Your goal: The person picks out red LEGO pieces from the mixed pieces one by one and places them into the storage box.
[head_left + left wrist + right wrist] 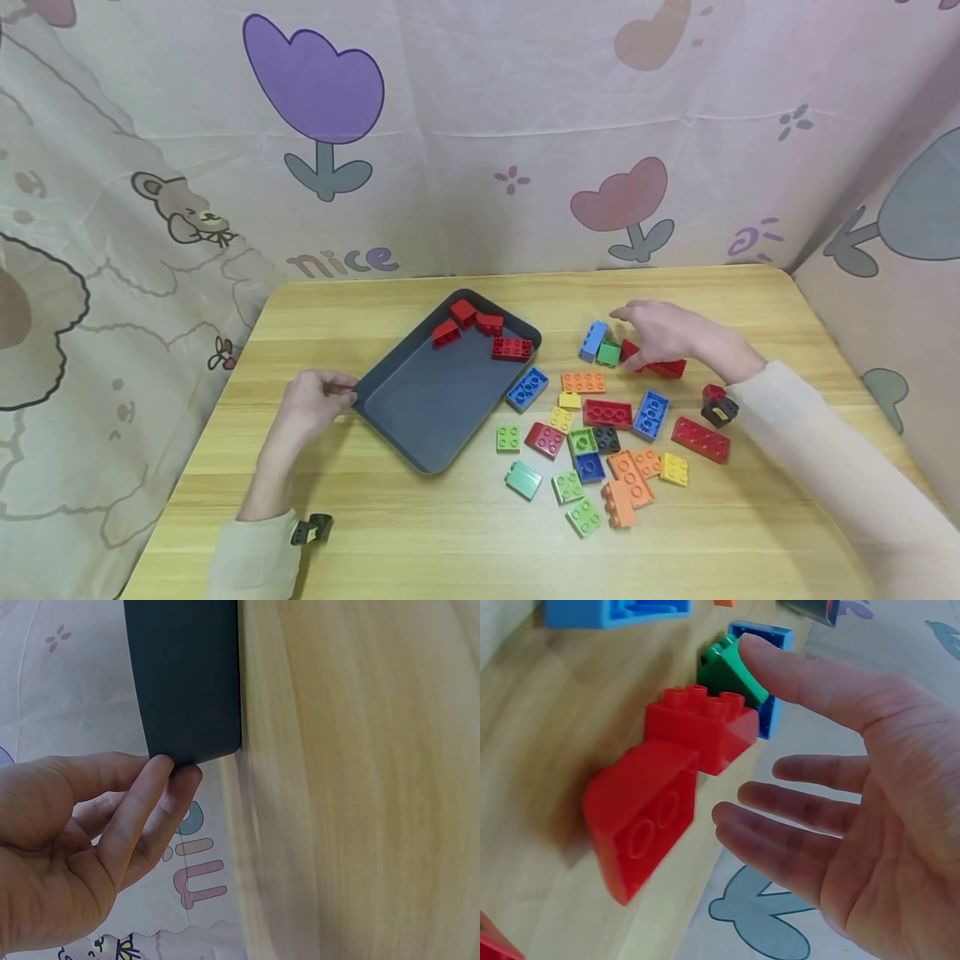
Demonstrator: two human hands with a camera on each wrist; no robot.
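At the left corner of a dark grey tray [431, 408], my left hand [311, 404] pinches the rim between thumb and fingers. Several red bricks lie at the tray's far end, among them a studded red brick [512, 348]. My right hand [663, 332] reaches over the back right of the table, thumb and fingers spread apart and holding nothing. Close by its fingertips in the right wrist view are a red brick with studs [701, 731] and a slanted red brick [641, 817]. A green brick [727, 671] sits by the thumb, overlapping a blue brick [769, 716].
Loose bricks are scattered right of the tray, including an orange brick [583, 382], a blue brick [527, 389] beside the tray wall, a teal brick [523, 480] and a long red brick [701, 440]. A red and black piece [718, 406] stands near the right sleeve. A printed cloth [465, 167] hangs behind the table.
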